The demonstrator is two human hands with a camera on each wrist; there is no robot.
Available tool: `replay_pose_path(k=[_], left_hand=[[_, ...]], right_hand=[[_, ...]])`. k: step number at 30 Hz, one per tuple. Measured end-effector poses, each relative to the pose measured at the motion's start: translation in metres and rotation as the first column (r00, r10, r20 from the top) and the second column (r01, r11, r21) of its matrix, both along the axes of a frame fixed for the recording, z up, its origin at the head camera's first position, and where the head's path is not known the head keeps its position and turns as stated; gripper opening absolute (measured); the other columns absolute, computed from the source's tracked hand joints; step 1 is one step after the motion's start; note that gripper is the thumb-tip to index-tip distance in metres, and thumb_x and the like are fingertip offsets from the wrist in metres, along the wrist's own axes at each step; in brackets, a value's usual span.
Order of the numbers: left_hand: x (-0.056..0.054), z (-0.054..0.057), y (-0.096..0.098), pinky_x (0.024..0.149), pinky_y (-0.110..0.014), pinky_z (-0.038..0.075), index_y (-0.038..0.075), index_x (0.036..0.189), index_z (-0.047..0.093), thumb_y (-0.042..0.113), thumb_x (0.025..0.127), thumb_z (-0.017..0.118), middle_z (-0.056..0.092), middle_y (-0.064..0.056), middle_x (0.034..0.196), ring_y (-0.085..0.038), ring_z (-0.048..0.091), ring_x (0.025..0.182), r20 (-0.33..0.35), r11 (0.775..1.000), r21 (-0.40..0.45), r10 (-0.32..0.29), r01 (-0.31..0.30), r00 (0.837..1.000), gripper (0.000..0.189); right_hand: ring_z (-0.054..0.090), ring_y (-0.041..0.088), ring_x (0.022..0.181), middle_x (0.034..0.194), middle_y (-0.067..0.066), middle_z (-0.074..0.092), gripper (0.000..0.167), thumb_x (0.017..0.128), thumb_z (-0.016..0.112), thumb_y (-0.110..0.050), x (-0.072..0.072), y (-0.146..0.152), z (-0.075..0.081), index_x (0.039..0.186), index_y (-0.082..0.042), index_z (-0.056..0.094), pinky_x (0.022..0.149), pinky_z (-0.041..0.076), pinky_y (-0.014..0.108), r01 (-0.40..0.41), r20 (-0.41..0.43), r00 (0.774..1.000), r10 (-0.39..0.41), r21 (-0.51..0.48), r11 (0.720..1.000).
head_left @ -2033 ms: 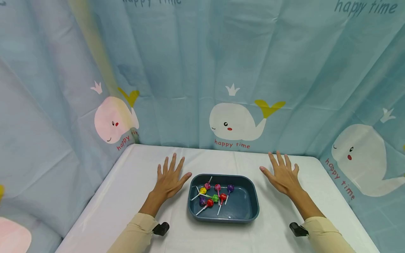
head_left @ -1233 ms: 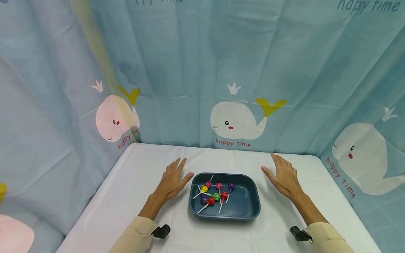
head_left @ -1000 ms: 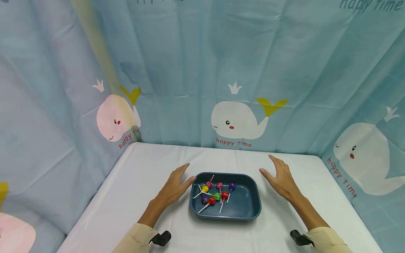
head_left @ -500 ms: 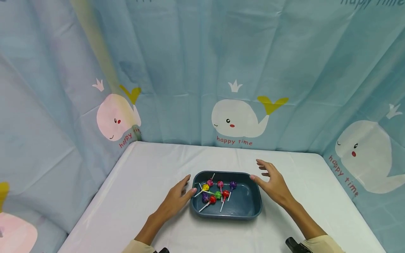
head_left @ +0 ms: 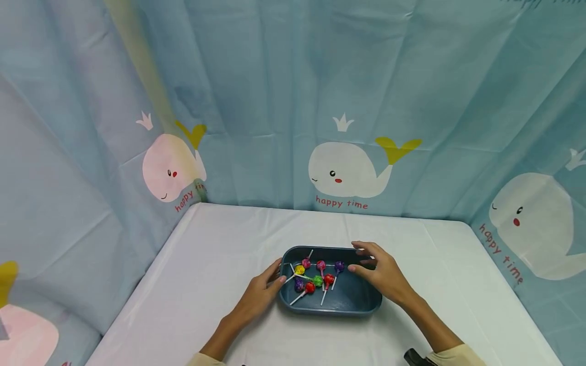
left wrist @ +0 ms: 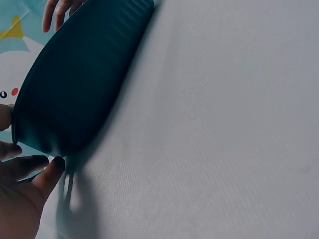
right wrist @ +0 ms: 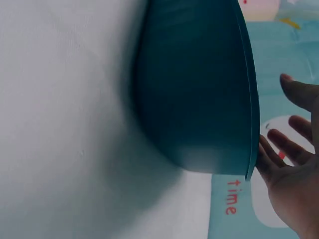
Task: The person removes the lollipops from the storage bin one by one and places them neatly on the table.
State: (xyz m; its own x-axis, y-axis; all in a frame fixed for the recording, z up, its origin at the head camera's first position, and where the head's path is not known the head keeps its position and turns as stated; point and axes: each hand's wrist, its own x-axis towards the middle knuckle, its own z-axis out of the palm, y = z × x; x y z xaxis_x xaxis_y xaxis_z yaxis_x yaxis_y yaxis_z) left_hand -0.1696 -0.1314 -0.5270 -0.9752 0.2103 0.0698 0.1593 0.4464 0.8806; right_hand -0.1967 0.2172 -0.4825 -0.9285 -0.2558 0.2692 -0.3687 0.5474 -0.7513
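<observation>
A dark blue rectangular tray (head_left: 359, 295) stands on the white table, several wrapped lollipops lying mostly in its left half. Among them are a yellow lollipop (head_left: 299, 270), a green lollipop (head_left: 318, 280) and a purple lollipop (head_left: 339, 266). My left hand (head_left: 257, 295) grips the tray's left end, thumb at the rim and fingers against the outer wall, as the left wrist view shows. Over the tray's right end is my right hand (head_left: 386, 277), thumb and fingers spread apart and holding nothing. In the right wrist view its fingers lie beyond the tray's rim (right wrist: 253, 94).
White cloth covers the table (head_left: 229, 234). A blue curtain (head_left: 256, 101) with printed whales hangs behind the table and along both sides. A black wrist camera (head_left: 417, 358) sits at the right sleeve (head_left: 460, 356).
Both hands have moved inward and closer to me. The left has gone from beside the tray to gripping its left end; the right has come over its right end. The lollipops lie as before.
</observation>
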Motion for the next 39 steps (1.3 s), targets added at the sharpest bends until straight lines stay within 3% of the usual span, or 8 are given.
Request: replay_pose_path(k=[6, 18, 28, 39], left_hand=[[0.003, 0.002, 0.003, 0.12, -0.057, 0.039, 0.011, 0.163, 0.043, 0.03, 0.11, 0.06, 0.055, -0.021, 0.156, -0.035, 0.055, 0.143, 0.027, 0.999, 0.02, 0.024, -0.025, 0.999, 0.059], [0.002, -0.002, 0.004, 0.117, -0.053, 0.044, 0.013, 0.161, 0.047, 0.032, 0.109, 0.062, 0.057, -0.021, 0.154, -0.034, 0.058, 0.141, 0.021, 0.997, 0.059, 0.047, -0.048, 0.999, 0.058], [0.003, -0.005, 0.003, 0.116, -0.053, 0.044, 0.009, 0.161, 0.046, 0.033, 0.109, 0.061, 0.054, -0.022, 0.156, -0.037, 0.056, 0.142, 0.016, 0.996, 0.08, 0.034, -0.035, 0.999, 0.059], [0.004, -0.005, 0.004, 0.116, -0.052, 0.043, 0.009, 0.161, 0.047, 0.031, 0.11, 0.06, 0.053, -0.021, 0.157, -0.037, 0.056, 0.142, 0.016, 0.995, 0.094, 0.04, -0.041, 0.999, 0.057]], right_hand=[[0.067, 0.032, 0.125, 0.144, 0.01, 0.064, 0.059, 0.094, 0.084, -0.03, -0.003, -0.008, -0.004, 0.147, -0.016, 0.061, 0.101, 0.06, 0.045, -0.037, 0.057, 0.998, 0.037, -0.006, 0.999], [0.07, 0.038, 0.121, 0.14, 0.013, 0.067, 0.049, 0.094, 0.082, -0.015, -0.012, -0.023, -0.003, 0.14, -0.008, 0.067, 0.098, 0.061, 0.048, -0.046, 0.135, 0.99, 0.038, 0.059, 0.997], [0.073, 0.034, 0.114, 0.137, 0.016, 0.069, 0.043, 0.095, 0.082, -0.012, -0.019, -0.034, -0.008, 0.135, -0.007, 0.07, 0.097, 0.062, 0.047, -0.061, 0.183, 0.982, 0.04, 0.113, 0.992], [0.071, 0.025, 0.103, 0.125, 0.012, 0.074, 0.037, 0.089, 0.083, -0.002, -0.021, -0.039, -0.012, 0.125, -0.008, 0.077, 0.098, 0.06, 0.053, -0.055, 0.144, 0.989, 0.018, 0.254, 0.966]])
